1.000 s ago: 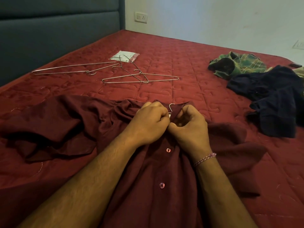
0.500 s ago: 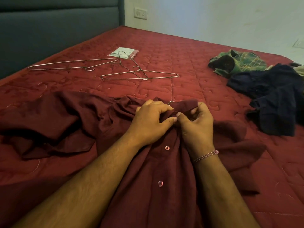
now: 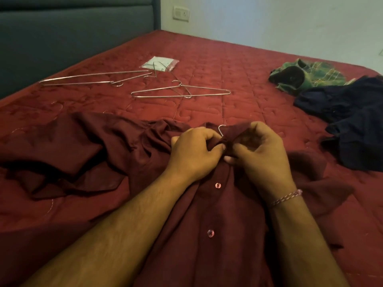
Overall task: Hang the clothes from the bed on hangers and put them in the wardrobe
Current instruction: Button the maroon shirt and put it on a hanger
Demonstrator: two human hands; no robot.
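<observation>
Wire hanger: only the hook shows above the collar of the maroon shirt, the frame hidden inside the cloth. Top button concealed by the fingers of both hands. Shirt hem cut off at the lower edge; navy garment cropped at right (type indeterminable). Packet print too small to read.

I have a single view, from a wide-angle camera on the person's head. It looks forward and down across the bed, close over the forearms, which enter from the bottom edge. The hands meet near the middle of the frame. The headboard fills the upper left, the wall the upper right. Straight lines bend toward the edges. No second view overlaps it.
</observation>
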